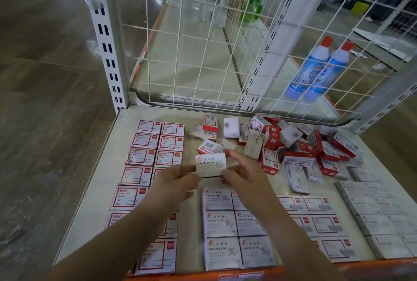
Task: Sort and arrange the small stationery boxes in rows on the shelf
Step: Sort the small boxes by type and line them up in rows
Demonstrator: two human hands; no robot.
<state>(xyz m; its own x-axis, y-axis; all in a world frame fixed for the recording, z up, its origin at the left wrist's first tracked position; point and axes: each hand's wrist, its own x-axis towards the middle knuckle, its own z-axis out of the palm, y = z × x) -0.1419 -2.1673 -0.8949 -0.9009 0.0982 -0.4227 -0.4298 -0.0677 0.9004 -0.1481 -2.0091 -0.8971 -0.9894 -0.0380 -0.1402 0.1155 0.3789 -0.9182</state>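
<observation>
While both hands pinch it above the shelf, the paper clips box hangs between left hand at nine o'clock and right hand at three, fingers clamped on its ends

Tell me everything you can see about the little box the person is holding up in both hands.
The held box is a small white cardboard carton printed "PAPER CLIPS", with a red logo at one corner and a paper-clip drawing. It looks closed and undamaged. It is lifted above the shelf, printed face up toward the camera, slightly tilted. The left hand pinches its left end and the right hand its right end. It hovers beyond the rows of matching white boxes.
</observation>
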